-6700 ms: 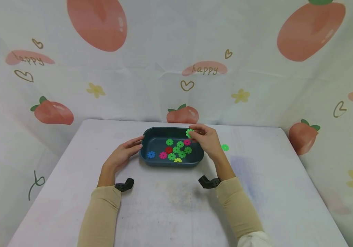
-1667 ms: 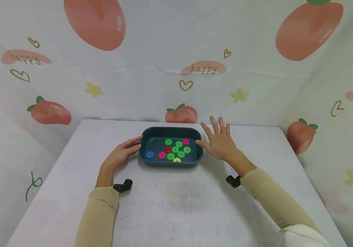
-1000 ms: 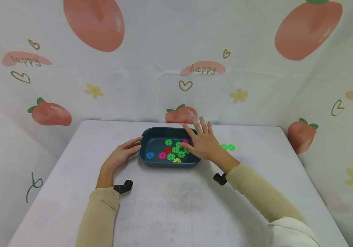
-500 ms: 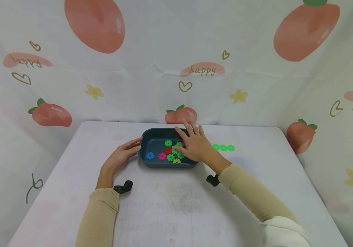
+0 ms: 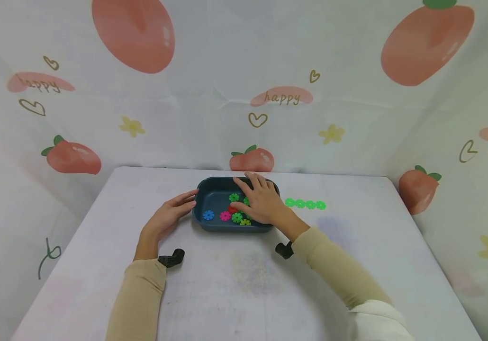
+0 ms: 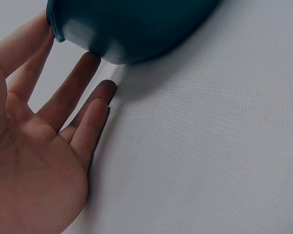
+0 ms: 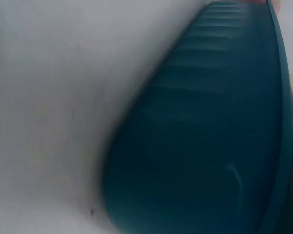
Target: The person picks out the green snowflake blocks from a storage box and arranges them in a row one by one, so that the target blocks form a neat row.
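Observation:
My left hand rests its fairly straight fingers against the left end of a dark teal tray. In the left wrist view its fingertips meet the wall of the tray. Over the tray's right half is my right hand, fingers spread and nothing seen in them. It hides part of the contents. Inside lie notched plastic discs: green ones, a blue one, a pink one, a red one and a yellow one. The tray's outer side fills much of the right wrist view.
Several green discs lie in a straight row on the white table, just right of the tray. A patterned cloth hangs behind the table. Black wrist devices sit near both cuffs.
Earlier my right hand pinched a green disc over the tray. It then spread beside the tray's right end and moved left over it, uncovering the green row. My left hand stays put.

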Motion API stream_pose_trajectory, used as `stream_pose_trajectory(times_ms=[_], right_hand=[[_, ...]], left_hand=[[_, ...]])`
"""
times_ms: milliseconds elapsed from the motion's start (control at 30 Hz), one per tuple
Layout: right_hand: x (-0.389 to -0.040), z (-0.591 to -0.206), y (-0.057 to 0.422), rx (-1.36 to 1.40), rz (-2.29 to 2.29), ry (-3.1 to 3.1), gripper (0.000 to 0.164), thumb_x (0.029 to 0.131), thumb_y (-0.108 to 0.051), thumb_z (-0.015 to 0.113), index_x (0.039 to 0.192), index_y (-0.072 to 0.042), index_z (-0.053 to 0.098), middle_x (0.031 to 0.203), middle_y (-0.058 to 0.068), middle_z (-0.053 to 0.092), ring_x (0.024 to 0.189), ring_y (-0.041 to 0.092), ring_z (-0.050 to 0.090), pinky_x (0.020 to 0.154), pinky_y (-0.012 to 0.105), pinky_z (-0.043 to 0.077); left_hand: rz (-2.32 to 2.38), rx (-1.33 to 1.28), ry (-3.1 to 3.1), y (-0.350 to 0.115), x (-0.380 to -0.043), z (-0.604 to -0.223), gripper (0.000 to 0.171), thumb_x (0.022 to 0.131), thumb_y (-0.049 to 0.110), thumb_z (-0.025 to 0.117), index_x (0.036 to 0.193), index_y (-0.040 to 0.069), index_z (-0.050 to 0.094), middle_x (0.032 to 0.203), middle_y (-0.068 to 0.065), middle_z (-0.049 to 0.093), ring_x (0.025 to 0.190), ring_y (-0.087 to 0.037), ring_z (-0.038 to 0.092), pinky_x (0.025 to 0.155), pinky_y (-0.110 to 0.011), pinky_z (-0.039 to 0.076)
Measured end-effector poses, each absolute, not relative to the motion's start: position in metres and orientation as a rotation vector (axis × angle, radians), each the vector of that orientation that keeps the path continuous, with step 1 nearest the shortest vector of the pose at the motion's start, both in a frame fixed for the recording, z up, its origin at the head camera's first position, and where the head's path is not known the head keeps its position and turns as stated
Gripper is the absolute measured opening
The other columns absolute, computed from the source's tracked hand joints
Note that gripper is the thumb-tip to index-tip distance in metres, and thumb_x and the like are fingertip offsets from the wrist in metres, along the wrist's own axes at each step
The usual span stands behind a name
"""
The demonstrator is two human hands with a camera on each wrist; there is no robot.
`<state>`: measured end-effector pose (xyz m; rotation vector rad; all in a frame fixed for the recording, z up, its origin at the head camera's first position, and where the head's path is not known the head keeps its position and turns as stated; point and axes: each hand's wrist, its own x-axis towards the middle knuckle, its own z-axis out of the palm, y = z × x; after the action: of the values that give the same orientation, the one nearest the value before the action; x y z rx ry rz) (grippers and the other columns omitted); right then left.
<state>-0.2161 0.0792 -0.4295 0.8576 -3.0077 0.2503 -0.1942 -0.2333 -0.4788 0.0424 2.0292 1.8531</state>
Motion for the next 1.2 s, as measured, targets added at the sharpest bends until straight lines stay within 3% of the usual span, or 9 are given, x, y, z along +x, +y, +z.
stream_pose_trajectory(times_ms=[233, 433, 633, 900, 1200], right_hand=[[-0.218, -0.437, 0.07, 0.833, 0.302, -3.028, 0.076, 0.098, -0.069, 0.048, 0.162, -0.032, 0.027, 0.161, 0.01, 0.03, 0.146, 0.033, 0.033, 0.111, 0.054, 0.038], [-0.224, -0.448, 0.063, 0.857, 0.404, -2.972, 0.071, 0.097, -0.063, 0.056, 0.157, -0.028, 0.039, 0.147, 0.01, 0.044, 0.132, 0.032, 0.043, 0.101, 0.049, 0.045], [-0.228, -0.452, 0.057, 0.824, 0.67, -2.992, 0.068, 0.095, -0.054, 0.067, 0.153, -0.024, 0.047, 0.142, 0.013, 0.049, 0.122, 0.034, 0.047, 0.103, 0.05, 0.046], [-0.233, -0.452, 0.048, 0.648, 1.036, -3.039, 0.062, 0.097, -0.039, 0.07, 0.152, -0.021, 0.048, 0.145, 0.012, 0.049, 0.135, 0.032, 0.047, 0.112, 0.049, 0.048], [-0.24, -0.46, 0.041, 0.516, 1.238, -2.962, 0.051, 0.095, -0.019, 0.074, 0.142, -0.011, 0.058, 0.133, 0.012, 0.061, 0.123, 0.028, 0.06, 0.106, 0.043, 0.053]], left_hand=[[1.859, 0.045, 2.024, -0.232, -0.194, -0.478, 0.063, 0.101, 0.033, 0.064, 0.158, 0.021, 0.04, 0.168, -0.011, 0.028, 0.158, -0.027, 0.023, 0.132, -0.048, 0.016], [1.861, 0.043, 2.022, -0.232, -0.194, -0.479, 0.063, 0.101, 0.033, 0.064, 0.158, 0.021, 0.04, 0.168, -0.011, 0.029, 0.158, -0.027, 0.023, 0.132, -0.048, 0.016], [1.864, 0.044, 2.024, -0.232, -0.195, -0.48, 0.063, 0.101, 0.034, 0.064, 0.158, 0.021, 0.04, 0.168, -0.011, 0.029, 0.157, -0.026, 0.023, 0.132, -0.048, 0.017], [1.864, 0.042, 2.019, -0.232, -0.195, -0.48, 0.062, 0.102, 0.033, 0.064, 0.158, 0.021, 0.04, 0.168, -0.011, 0.029, 0.157, -0.026, 0.024, 0.132, -0.048, 0.017], [1.868, 0.043, 2.021, -0.232, -0.196, -0.481, 0.062, 0.102, 0.032, 0.064, 0.158, 0.02, 0.04, 0.168, -0.011, 0.029, 0.157, -0.026, 0.024, 0.132, -0.047, 0.017]])
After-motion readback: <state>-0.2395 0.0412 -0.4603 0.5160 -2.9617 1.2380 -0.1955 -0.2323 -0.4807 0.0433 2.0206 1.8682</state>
